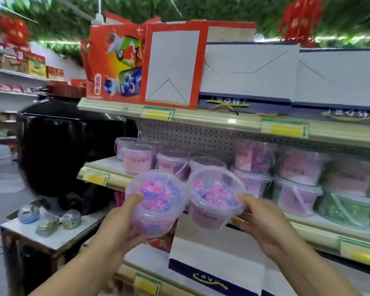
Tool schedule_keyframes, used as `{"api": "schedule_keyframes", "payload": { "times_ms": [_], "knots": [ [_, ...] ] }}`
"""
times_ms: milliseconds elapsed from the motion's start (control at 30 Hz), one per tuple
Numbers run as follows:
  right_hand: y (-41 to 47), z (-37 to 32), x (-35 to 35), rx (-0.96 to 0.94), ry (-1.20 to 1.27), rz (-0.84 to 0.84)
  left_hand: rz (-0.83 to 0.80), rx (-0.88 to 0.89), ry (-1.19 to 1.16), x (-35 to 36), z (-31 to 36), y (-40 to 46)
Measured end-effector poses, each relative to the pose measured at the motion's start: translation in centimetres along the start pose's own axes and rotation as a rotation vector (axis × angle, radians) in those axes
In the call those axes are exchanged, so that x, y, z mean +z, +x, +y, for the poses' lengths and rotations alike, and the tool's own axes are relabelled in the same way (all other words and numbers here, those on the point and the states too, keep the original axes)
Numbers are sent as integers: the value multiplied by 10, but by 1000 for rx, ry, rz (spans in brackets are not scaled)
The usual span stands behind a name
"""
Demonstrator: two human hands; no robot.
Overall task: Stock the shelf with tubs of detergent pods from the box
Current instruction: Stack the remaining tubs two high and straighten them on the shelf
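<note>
Tubs of detergent pods already stand on the middle shelf (120, 167) in front of me, pink ones (138, 159) at the left and centre, green ones (348, 208) at the far right, some stacked in two layers. I hold two more tubs just before the shelf edge, both upright with their clear lids facing me, their rims almost touching each other. My left hand (120, 223) grips the left tub (156, 201) from below and from the side, thumb on the lid rim. My right hand (265, 218) clamps the right tub (216, 198) in the same way. The free place on the shelf lies ahead and a little to the left, near the front row, so I judge the left tub is nearer to it. The box is not clearly visible to me here. Beside the shelf, low at my left, is a small desk (58, 236) with little objects.
</note>
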State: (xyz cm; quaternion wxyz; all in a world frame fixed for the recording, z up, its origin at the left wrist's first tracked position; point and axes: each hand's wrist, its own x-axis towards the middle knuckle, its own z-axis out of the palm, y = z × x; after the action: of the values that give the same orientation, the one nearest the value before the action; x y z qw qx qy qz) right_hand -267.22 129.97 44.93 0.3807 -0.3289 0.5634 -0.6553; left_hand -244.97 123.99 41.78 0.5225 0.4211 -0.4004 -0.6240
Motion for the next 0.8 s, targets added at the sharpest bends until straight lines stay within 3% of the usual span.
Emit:
{"api": "schedule_keyframes", "payload": {
  "times_ms": [300, 533, 800],
  "knots": [
    [40, -62, 21, -79, 82, 18, 13, 13, -48, 29, 47, 38],
    [74, -62, 44, -77, 76, 125, 34, 15, -30, 43, 69, 80],
    [91, -63, 59, -98, 114, 227, -77, 10, 12, 49, 94, 125]
  ]
}}
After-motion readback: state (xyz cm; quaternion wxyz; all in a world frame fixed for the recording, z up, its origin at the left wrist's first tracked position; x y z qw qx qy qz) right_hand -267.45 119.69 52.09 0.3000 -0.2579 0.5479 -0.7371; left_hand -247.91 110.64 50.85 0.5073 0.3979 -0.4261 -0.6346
